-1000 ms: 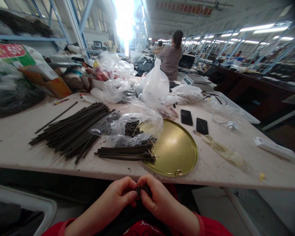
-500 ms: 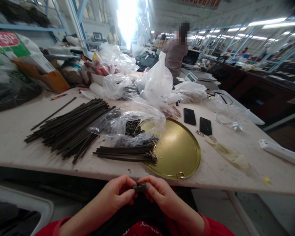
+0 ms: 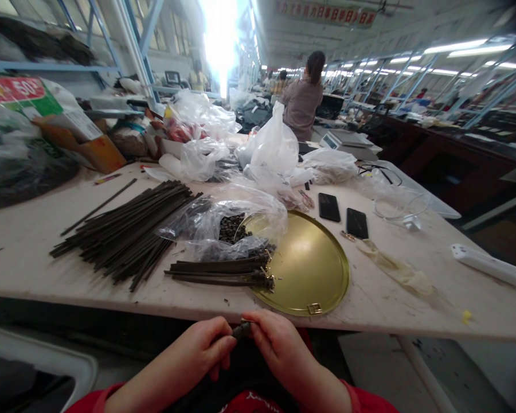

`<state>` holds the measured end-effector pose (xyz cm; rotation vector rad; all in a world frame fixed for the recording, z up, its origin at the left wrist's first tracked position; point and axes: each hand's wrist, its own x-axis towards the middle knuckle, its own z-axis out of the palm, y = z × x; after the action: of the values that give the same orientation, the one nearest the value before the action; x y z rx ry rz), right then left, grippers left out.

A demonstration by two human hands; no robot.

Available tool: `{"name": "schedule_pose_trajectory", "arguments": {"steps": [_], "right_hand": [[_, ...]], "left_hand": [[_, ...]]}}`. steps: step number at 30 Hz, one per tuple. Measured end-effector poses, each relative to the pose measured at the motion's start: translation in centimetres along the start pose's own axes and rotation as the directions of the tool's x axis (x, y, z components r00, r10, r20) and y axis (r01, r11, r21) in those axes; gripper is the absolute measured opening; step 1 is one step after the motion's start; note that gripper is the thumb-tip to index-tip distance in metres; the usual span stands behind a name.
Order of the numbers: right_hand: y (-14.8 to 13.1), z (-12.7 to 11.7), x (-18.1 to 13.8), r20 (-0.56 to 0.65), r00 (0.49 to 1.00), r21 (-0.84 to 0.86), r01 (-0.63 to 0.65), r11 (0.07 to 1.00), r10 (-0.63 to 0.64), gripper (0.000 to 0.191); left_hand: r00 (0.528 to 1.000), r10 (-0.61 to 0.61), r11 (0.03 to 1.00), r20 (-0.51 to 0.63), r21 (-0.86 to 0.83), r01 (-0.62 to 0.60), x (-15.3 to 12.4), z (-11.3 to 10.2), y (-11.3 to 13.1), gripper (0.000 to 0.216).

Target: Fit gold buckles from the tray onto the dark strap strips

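Below the table's front edge, my left hand [image 3: 204, 350] and my right hand [image 3: 275, 347] meet, both pinching a small dark strap piece [image 3: 242, 329] between thumbs and fingers. Just beyond them on the table lies a short bundle of dark straps with metal ends [image 3: 223, 271], its tips resting on the rim of a round brass tray [image 3: 313, 264]. A small gold buckle [image 3: 313, 308] sits at the tray's near edge. A clear bag of small dark parts [image 3: 232, 226] overlaps the tray's left side.
A large pile of long dark straps [image 3: 129, 229] lies at the left. Two black phones [image 3: 342, 213], a white cable [image 3: 395, 209], a white power strip [image 3: 490, 265] and plastic bags [image 3: 270, 149] fill the right and back. A person [image 3: 303, 97] stands beyond the table.
My hands have stayed together on the small piece, dropping slightly lower in view. The piece now sticks up between my fingertips. The camera tilted a little.
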<state>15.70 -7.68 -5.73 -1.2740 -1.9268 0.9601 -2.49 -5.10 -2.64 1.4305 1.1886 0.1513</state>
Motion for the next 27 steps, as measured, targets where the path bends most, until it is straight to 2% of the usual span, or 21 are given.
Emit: {"name": "schedule_pose_trajectory", "arguments": {"steps": [3,5,7,9,12,14,16,18,20,21,23,26,27], "right_hand": [[-0.3,0.0,-0.4,-0.02,0.999,0.076,-0.033,0.997,0.034,0.023],[-0.5,0.1,-0.5,-0.005,0.993,0.242,-0.114,0.964,0.119,0.023],[-0.9,0.0,-0.5,0.059,0.977,0.472,-0.209,0.856,0.206,0.023],[-1.3,-0.3,-0.4,0.129,0.961,0.656,-0.269,0.705,0.246,0.023],[-2.1,-0.9,-0.5,0.194,0.946,0.773,-0.31,0.554,0.259,0.024],[-2.4,-1.0,-0.8,0.214,0.942,0.795,-0.322,0.514,0.258,0.022],[-2.6,-0.9,-1.1,0.193,0.946,0.768,-0.312,0.559,0.262,0.02],[-2.6,-0.6,-1.5,0.109,0.959,0.667,-0.265,0.696,0.262,0.02],[-2.6,-0.3,-1.7,0.006,0.975,0.505,-0.194,0.841,0.222,0.021],[-2.6,-0.2,-1.8,-0.029,0.98,0.439,-0.165,0.883,0.198,0.023],[-2.6,-0.2,-1.8,-0.021,0.982,0.426,-0.16,0.891,0.187,0.024],[-2.8,-0.5,-1.4,0.105,0.972,0.572,-0.231,0.787,0.209,0.022],[-2.9,-0.7,-1.3,0.113,0.975,0.581,-0.222,0.783,0.192,0.022]], "left_hand": [[0.999,0.05,0.996,-0.016,0.081,-0.049,-0.7,0.6,0.2,0.024],[0.994,0.103,0.988,-0.043,0.119,-0.097,-0.9,1.1,0.3,0.023],[0.987,0.147,0.979,-0.067,0.155,-0.136,-1.2,1.3,0.5,0.023],[0.983,0.173,0.973,-0.065,0.168,-0.16,-1.6,1.3,0.9,0.023],[0.977,0.208,0.97,-0.042,0.14,-0.201,-2.4,1.2,1.7,0.025],[0.979,0.199,0.975,-0.034,0.11,-0.195,-2.7,1.4,2.0,0.025],[0.987,0.157,0.984,-0.032,0.088,-0.154,-2.8,1.8,2.0,0.024],[0.991,0.126,0.989,-0.036,0.078,-0.123,-2.6,2.3,1.5,0.022],[0.984,0.156,0.984,-0.081,0.098,-0.148,-2.2,2.6,1.0,0.02],[0.976,0.183,0.979,-0.116,0.116,-0.169,-2.1,2.7,0.9,0.019],[0.961,0.214,0.971,-0.178,0.147,-0.189,-2.0,2.7,0.9,0.017],[0.963,0.194,0.975,-0.188,0.142,-0.169,-2.2,2.3,1.5,0.016],[0.965,0.187,0.978,-0.184,0.125,-0.166,-2.3,2.1,1.6,0.015]]}}
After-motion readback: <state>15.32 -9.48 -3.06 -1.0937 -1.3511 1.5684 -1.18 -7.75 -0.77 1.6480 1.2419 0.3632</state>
